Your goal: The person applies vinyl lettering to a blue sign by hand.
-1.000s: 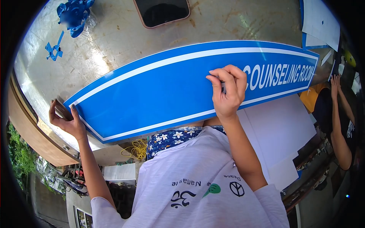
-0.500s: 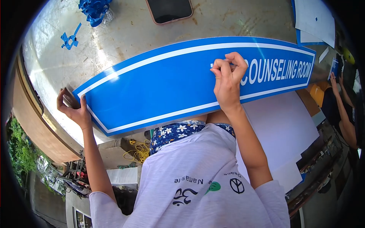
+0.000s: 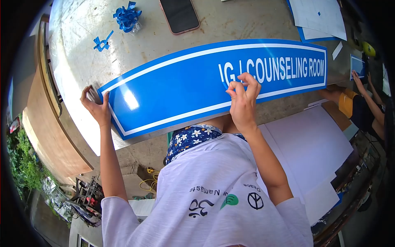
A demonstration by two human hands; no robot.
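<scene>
A long blue sign [image 3: 173, 88] with a white border and curved upper edge lies across the metal table in front of me. White letters [image 3: 288, 68] on its right part read "IG / COUNSELING ROOM", partly covered by my right hand. My left hand [image 3: 98, 109] grips the sign's left end, thumb on the face and fingers curled past the edge. Over the lettering, my right hand [image 3: 243, 101] is closed in a pinch, thumb against index finger. A thin blue strip [image 3: 225, 85] shows beside the pinch, seemingly held by its fingertips.
Crumpled blue film scraps [image 3: 127, 17] and a smaller blue scrap [image 3: 103, 42] lie on the metal table [image 3: 78, 53]. A phone [image 3: 180, 15] rests behind the sign. White and blue sheets [image 3: 319, 18] are at the back right. Another person's hand [image 3: 358, 82] touches a small blue panel.
My right hand has moved down and slightly left, still pinching, uncovering more white letters. My left hand stays at the sign's left end. The camera view has shifted.
</scene>
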